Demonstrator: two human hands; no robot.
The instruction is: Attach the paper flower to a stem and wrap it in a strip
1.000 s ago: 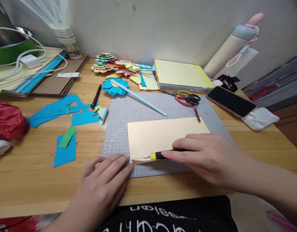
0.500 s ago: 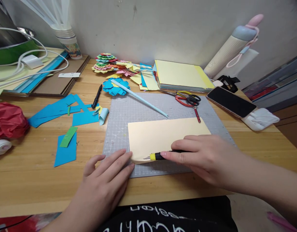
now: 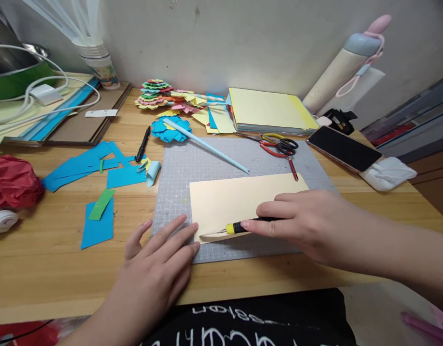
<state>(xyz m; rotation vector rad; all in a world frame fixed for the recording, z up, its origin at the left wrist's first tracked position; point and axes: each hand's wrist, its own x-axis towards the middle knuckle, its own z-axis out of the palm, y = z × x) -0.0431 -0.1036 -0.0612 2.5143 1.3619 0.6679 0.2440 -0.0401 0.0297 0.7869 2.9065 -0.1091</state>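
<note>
A cream sheet of paper (image 3: 228,202) lies on the grey cutting mat (image 3: 178,163). My left hand (image 3: 159,264) rests with fingers spread, its fingertips on the sheet's lower left corner. My right hand (image 3: 304,228) is closed round a black and yellow craft knife (image 3: 235,228). The knife's thin blade is at the sheet's front edge, close to my left fingertips, where a narrow strip of the paper stands apart. Part of the handle is hidden under my right fingers.
Behind the sheet are a blue paper flower (image 3: 170,130), scissors (image 3: 279,145) and a paper pad (image 3: 272,110). Blue paper pieces (image 3: 98,226) and a black pen (image 3: 144,144) lie left. A phone (image 3: 344,148) lies right, below a bottle (image 3: 336,72).
The knife in my right hand has moved slightly up, and the cut strip at the sheet's front edge shows more clearly. My left hand stays at the corner. The view has shifted a little.
</note>
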